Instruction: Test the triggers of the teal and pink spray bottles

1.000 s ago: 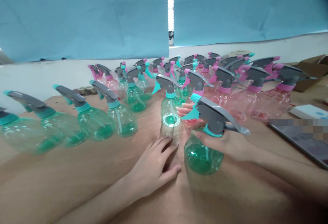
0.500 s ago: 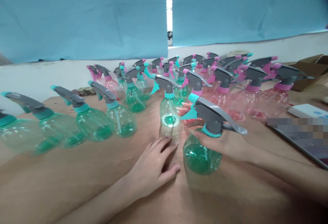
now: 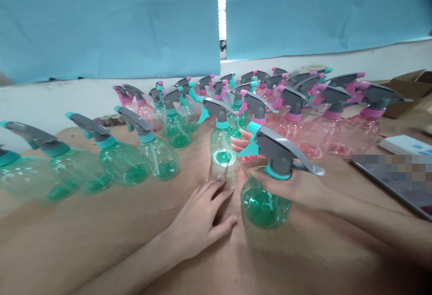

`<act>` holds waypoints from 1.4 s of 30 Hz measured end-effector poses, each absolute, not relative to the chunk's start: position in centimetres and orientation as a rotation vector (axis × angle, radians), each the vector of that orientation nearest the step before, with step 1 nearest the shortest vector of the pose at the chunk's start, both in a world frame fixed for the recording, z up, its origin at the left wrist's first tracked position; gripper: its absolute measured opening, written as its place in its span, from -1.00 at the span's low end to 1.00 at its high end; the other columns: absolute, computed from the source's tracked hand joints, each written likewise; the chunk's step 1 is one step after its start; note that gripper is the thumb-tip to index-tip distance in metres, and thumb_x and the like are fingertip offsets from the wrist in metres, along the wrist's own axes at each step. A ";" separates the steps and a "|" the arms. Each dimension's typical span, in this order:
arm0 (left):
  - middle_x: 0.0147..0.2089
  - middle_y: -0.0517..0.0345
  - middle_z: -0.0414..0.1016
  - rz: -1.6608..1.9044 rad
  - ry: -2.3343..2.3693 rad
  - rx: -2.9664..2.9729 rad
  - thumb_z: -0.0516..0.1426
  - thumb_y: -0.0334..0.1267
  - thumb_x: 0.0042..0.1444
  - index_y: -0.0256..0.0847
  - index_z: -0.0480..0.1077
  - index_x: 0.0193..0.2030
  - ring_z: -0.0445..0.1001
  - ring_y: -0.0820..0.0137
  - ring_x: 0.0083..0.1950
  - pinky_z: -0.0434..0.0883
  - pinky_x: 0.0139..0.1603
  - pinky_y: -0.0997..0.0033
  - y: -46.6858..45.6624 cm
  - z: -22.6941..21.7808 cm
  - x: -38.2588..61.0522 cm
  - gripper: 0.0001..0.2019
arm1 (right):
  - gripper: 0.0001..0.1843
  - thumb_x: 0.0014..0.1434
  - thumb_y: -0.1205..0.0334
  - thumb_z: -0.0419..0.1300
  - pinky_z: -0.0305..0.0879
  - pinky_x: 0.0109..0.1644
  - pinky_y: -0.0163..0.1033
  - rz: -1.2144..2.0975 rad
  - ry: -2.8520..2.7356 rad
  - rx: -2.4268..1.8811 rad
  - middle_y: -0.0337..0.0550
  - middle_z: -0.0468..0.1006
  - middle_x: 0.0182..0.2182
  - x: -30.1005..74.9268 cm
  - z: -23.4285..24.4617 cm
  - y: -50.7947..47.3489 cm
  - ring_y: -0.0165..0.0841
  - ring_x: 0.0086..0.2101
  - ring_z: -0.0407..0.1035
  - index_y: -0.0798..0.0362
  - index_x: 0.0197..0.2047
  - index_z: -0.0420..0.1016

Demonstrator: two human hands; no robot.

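Observation:
My left hand (image 3: 202, 216) lies flat on the wooden table (image 3: 111, 241), fingers apart and holding nothing. To its right, my right hand (image 3: 300, 191) is around the neck of a green spray bottle (image 3: 266, 205) with a grey and turquoise trigger head. The thumb crosses the near side below the collar; the other fingers show behind the bottle, partly hidden. Just beyond my left fingertips stands another green spray bottle (image 3: 222, 146), upright, its nozzle pointing left.
Several green spray bottles (image 3: 158, 160) stand in a row at the left. Pink spray bottles (image 3: 334, 128) crowd the back right. A dark flat device (image 3: 394, 187), a white box (image 3: 405, 145) and an open cardboard box (image 3: 411, 92) are at the right. A blue curtain (image 3: 111, 25) hangs behind.
Both hands and the held spray bottle keep their places on the table. Only a very slight shift of the whole view shows.

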State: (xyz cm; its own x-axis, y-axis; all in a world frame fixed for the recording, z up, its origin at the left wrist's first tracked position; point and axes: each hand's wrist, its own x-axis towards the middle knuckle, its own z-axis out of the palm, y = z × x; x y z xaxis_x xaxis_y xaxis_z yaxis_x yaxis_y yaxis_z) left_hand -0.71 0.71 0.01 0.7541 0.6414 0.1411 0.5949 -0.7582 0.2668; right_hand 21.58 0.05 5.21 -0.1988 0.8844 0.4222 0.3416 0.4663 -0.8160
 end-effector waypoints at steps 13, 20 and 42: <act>0.30 -0.07 0.22 0.343 0.968 2.736 0.11 -0.08 0.24 -0.15 0.21 0.28 0.15 0.06 0.31 0.19 0.24 -0.03 0.7 0.0 -0.7 -0.49 | -0.86 -0.02 0.35 0.18 0.55 -0.29 -0.24 0.688 -1.646 -1.146 -0.27 0.66 -0.41 21.4 5.5 -0.8 -0.26 -0.35 0.58 -0.05 -0.35 0.47; 0.31 -0.08 0.21 0.336 0.974 2.740 0.11 -0.07 0.24 -0.17 0.22 0.28 0.14 0.07 0.32 0.18 0.25 -0.01 0.6 0.0 -0.8 -0.49 | -0.87 -0.02 0.37 0.15 0.54 -0.33 -0.29 0.667 -1.688 -1.140 -0.27 0.65 -0.44 21.4 6.0 -0.8 -0.30 -0.40 0.57 -0.03 -0.38 0.44; 0.30 -0.08 0.23 0.352 0.971 2.736 0.11 -0.07 0.23 -0.16 0.22 0.27 0.17 0.05 0.30 0.20 0.24 -0.01 0.7 0.0 -0.7 -0.50 | -0.83 -0.03 0.38 0.11 0.51 -0.24 -0.22 0.768 -1.741 -1.151 -0.30 0.57 -0.45 21.7 6.2 -0.8 -0.31 -0.33 0.53 -0.07 -0.36 0.44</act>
State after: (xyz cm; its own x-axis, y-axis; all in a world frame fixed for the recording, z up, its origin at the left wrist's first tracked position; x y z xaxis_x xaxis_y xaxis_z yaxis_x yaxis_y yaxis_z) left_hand -0.70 0.66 -0.05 0.7537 0.6397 0.1511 0.5878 -0.7588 0.2804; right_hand 21.70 -0.78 6.23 -0.1773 0.9256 0.3345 0.3773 0.3778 -0.8455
